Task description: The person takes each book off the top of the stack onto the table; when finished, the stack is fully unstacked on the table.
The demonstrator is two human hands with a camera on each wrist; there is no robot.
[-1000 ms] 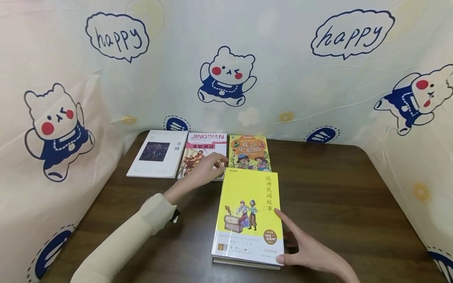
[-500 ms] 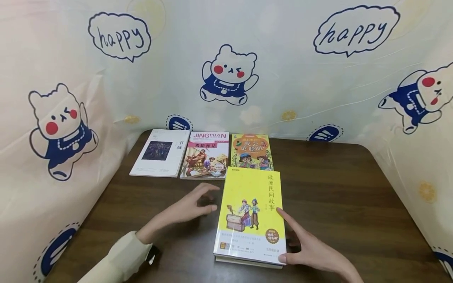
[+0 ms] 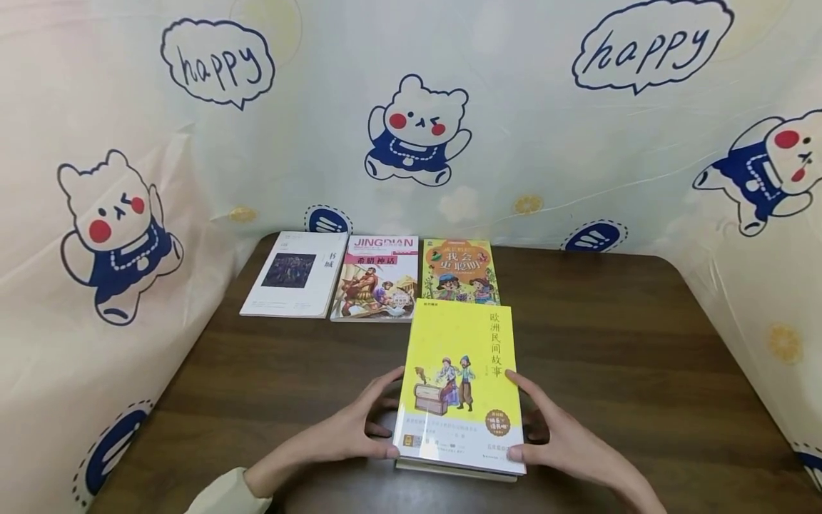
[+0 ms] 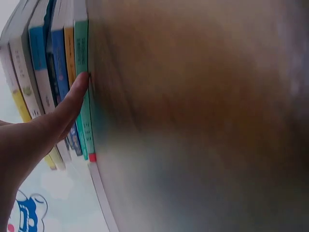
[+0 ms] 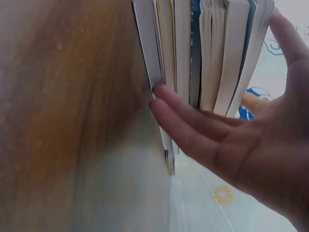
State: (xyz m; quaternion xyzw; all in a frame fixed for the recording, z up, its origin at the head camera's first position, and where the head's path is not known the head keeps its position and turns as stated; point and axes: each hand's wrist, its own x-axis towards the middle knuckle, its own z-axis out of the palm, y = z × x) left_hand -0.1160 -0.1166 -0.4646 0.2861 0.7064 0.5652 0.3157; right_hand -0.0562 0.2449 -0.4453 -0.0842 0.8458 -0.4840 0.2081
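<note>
A stack of several books, topped by a yellow picture-cover book [image 3: 459, 378], stands near the table's front in the head view. My left hand [image 3: 359, 421] is at its left side, thumb by the near corner. The left wrist view has the fingers of that hand [image 4: 53, 123] lying fairly straight across the spines, with a green book [image 4: 82, 48] nearest the table. At the opposite side is my right hand [image 3: 565, 432], its thumb at the near right corner. In the right wrist view its extended fingers [image 5: 188, 121] lie along the page edges [image 5: 212, 58].
Behind the stack lie a white book [image 3: 295, 278], a book marked JINGDIAN [image 3: 375, 282] and an orange-and-green children's book [image 3: 459, 268], whose lower edge the stack hides. A printed curtain [image 3: 308, 128] encloses the brown table [image 3: 610, 343].
My left hand has come back from the JINGDIAN book to the left side of the stack. My right hand stays at the right side. The camera view has shifted slightly.
</note>
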